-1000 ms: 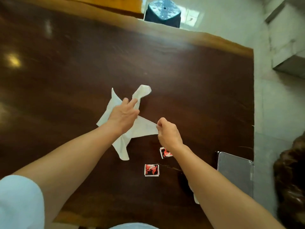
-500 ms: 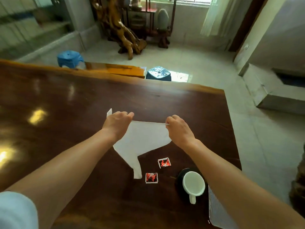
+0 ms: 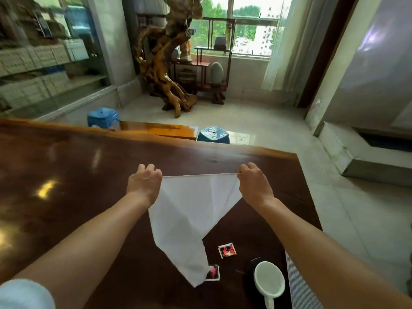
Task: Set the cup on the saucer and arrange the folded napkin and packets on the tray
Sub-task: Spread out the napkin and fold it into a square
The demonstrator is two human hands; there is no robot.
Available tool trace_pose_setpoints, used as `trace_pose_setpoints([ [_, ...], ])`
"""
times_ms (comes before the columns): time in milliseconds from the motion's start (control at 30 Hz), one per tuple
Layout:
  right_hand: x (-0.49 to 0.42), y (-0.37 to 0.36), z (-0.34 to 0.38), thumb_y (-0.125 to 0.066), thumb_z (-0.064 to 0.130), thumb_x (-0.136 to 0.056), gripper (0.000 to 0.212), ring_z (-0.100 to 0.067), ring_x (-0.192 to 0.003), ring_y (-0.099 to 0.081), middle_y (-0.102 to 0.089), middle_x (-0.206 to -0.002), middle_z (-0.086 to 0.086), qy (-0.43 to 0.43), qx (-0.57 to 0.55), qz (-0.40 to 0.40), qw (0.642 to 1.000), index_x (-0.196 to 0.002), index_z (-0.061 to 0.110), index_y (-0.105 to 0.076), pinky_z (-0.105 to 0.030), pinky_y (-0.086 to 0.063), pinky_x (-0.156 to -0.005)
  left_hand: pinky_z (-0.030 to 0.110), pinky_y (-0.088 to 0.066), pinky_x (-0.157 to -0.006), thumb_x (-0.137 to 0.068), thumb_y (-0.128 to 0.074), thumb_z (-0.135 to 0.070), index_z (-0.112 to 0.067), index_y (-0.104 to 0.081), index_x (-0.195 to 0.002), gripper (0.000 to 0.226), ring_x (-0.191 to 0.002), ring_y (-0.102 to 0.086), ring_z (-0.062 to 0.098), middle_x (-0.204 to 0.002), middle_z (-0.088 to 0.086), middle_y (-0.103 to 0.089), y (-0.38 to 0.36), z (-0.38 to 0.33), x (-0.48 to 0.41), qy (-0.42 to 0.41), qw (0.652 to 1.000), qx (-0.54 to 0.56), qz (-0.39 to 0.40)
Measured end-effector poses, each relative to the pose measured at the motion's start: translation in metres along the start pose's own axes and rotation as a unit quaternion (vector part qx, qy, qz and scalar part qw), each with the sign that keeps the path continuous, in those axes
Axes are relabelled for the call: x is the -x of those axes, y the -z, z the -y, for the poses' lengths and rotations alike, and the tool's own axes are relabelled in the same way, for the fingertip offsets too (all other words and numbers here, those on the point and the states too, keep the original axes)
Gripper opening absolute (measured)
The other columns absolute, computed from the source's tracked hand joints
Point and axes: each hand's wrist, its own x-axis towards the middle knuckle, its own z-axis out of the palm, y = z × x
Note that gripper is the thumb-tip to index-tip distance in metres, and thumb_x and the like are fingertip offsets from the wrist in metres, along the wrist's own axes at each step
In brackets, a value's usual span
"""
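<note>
A white napkin (image 3: 189,215) hangs stretched above the dark wooden table. My left hand (image 3: 143,184) pinches its left top corner and my right hand (image 3: 254,185) pinches the right one. The cloth's lower point droops over a red and white packet (image 3: 213,273). A second packet (image 3: 227,250) lies flat just to the right. A white cup (image 3: 269,283) stands on a black saucer (image 3: 248,275) near the front right. A grey ribbed tray (image 3: 297,286) shows beside the cup, mostly hidden under my right forearm.
The brown table (image 3: 66,186) stretches far to the left and ends at an edge on the right. Two blue stools (image 3: 102,117) stand beyond its far edge, with a carved root sculpture (image 3: 165,70) and a window behind.
Both hands lifted the napkin off the table and pulled its top edge taut, moving apart. My head tilted up, bringing the room, cup and saucer into view.
</note>
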Motion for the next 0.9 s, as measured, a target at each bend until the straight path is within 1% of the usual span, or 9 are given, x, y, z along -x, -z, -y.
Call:
trace_pose_setpoints([
  [167,-0.042,0.027,0.004,-0.056,0.0,-0.093,0.01,-0.035,-0.091,-0.064,-0.064,-0.101,-0.018,-0.045,0.025,-0.035,0.998,-0.096,0.0,-0.065,-0.041,-0.053,-0.078,0.035,-0.053,-0.07,-0.097,-0.056,-0.011,-0.017,-0.064,-0.109,0.015,-0.107,-0.055,0.026,-0.106,0.001,-0.066,0.021,0.02,-0.046,-0.028,0.998,0.007,-0.062],
  [233,-0.061,0.04,0.006,-0.055,0.0,-0.095,0.011,-0.034,-0.09,-0.065,-0.064,-0.1,-0.018,-0.051,0.05,-0.034,0.997,-0.099,0.0,-0.066,-0.037,-0.051,-0.073,0.036,-0.057,-0.07,-0.096,-0.061,-0.011,-0.017,-0.066,-0.106,0.012,-0.101,-0.059,0.026,-0.101,0.001,-0.07,0.035,0.028,-0.063,-0.043,0.994,0.019,-0.1],
  [300,-0.078,0.054,0.011,-0.054,-0.001,-0.096,0.011,-0.031,-0.086,-0.064,-0.062,-0.097,-0.017,-0.068,0.074,-0.041,0.994,-0.097,-0.002,-0.065,-0.032,-0.042,-0.066,0.037,-0.06,-0.069,-0.096,-0.062,-0.012,-0.016,-0.066,-0.103,0.009,-0.094,-0.061,0.026,-0.096,0.002,-0.071,0.049,0.038,-0.081,-0.054,0.989,0.013,-0.134],
  [400,-0.099,0.071,0.012,-0.052,-0.005,-0.095,0.014,-0.031,-0.079,-0.059,-0.062,-0.092,-0.021,-0.085,0.076,-0.096,0.989,-0.09,-0.005,-0.066,-0.029,-0.036,-0.067,0.038,-0.059,-0.067,-0.094,-0.06,-0.006,-0.013,-0.064,-0.104,0.013,-0.094,-0.064,0.029,-0.093,0.007,-0.072,0.065,0.051,-0.108,-0.059,0.985,0.003,-0.164],
  [500,-0.101,0.075,0.007,-0.054,-0.006,-0.092,0.013,-0.035,-0.082,-0.062,-0.063,-0.091,-0.021,-0.09,0.101,-0.13,0.982,-0.091,-0.003,-0.066,-0.032,-0.04,-0.07,0.04,-0.057,-0.067,-0.091,-0.057,0.0,-0.011,-0.065,-0.104,0.019,-0.092,-0.063,0.029,-0.092,0.01,-0.071,0.065,0.059,-0.127,-0.049,0.984,0.02,-0.169],
  [600,-0.081,0.059,-0.001,-0.057,-0.008,-0.089,0.01,-0.037,-0.079,-0.062,-0.063,-0.089,-0.023,-0.108,0.095,-0.138,0.98,-0.089,-0.004,-0.067,-0.031,-0.039,-0.066,0.043,-0.06,-0.069,-0.091,-0.057,0.001,-0.008,-0.068,-0.101,0.018,-0.094,-0.061,0.031,-0.094,0.012,-0.069,0.045,0.064,-0.133,-0.059,0.985,0.019,-0.162],
  [667,-0.061,0.035,-0.007,-0.058,-0.006,-0.09,0.009,-0.037,-0.081,-0.062,-0.063,-0.09,-0.022,-0.122,0.093,-0.111,0.982,-0.091,-0.004,-0.067,-0.033,-0.043,-0.066,0.044,-0.06,-0.071,-0.089,-0.061,0.001,-0.008,-0.072,-0.099,0.017,-0.097,-0.06,0.033,-0.098,0.012,-0.067,0.021,0.065,-0.127,-0.073,0.987,0.006,-0.142],
  [800,-0.007,-0.024,-0.016,-0.054,-0.004,-0.093,0.011,-0.027,-0.079,-0.055,-0.055,-0.09,-0.012,-0.166,0.071,-0.013,0.983,-0.087,0.002,-0.062,-0.031,-0.038,-0.065,0.042,-0.057,-0.077,-0.087,-0.064,-0.003,-0.011,-0.071,-0.107,0.023,-0.109,-0.055,0.032,-0.11,0.009,-0.063,-0.041,0.071,-0.097,-0.086,0.994,0.005,-0.064],
  [900,0.035,-0.065,-0.013,-0.055,-0.004,-0.09,0.01,-0.028,-0.08,-0.055,-0.054,-0.093,-0.012,-0.169,0.052,0.063,0.982,-0.088,0.001,-0.064,-0.032,-0.042,-0.067,0.039,-0.053,-0.075,-0.087,-0.064,-0.01,-0.015,-0.068,-0.108,0.022,-0.113,-0.051,0.028,-0.113,0.004,-0.057,-0.086,0.083,-0.065,-0.096,0.995,-0.006,0.02],
])
